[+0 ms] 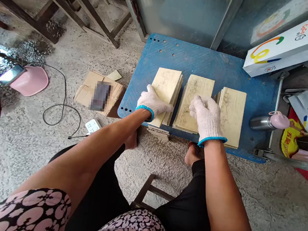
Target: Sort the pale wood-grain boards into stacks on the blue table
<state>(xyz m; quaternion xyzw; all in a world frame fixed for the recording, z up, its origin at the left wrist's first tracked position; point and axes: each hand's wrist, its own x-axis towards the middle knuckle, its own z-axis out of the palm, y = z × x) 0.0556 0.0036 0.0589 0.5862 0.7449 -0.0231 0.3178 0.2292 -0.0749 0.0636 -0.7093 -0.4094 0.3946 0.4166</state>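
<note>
Three stacks of thin wooden boards stand side by side: a left stack (166, 82), a middle stack (199, 86) and a right stack (234, 106). My left hand (154, 102), in a white knitted glove with a blue cuff, spans the top wooden board of the left stack, fingers at its left edge and thumb at its right. That board sits slightly off the boards under it. My right hand (207, 116), gloved the same way, is over the right side of the middle stack. Its fingers are curled together, and whatever they hold is hidden. Dark specks dot the middle and right stacks.
The stacks rest on a blue board table (188, 61). At its right stand a steel bottle (262, 123) and a white printed box (292, 42). A cardboard box (85, 90), power strip (93, 126), cable and pink stool (31, 81) are on the left floor.
</note>
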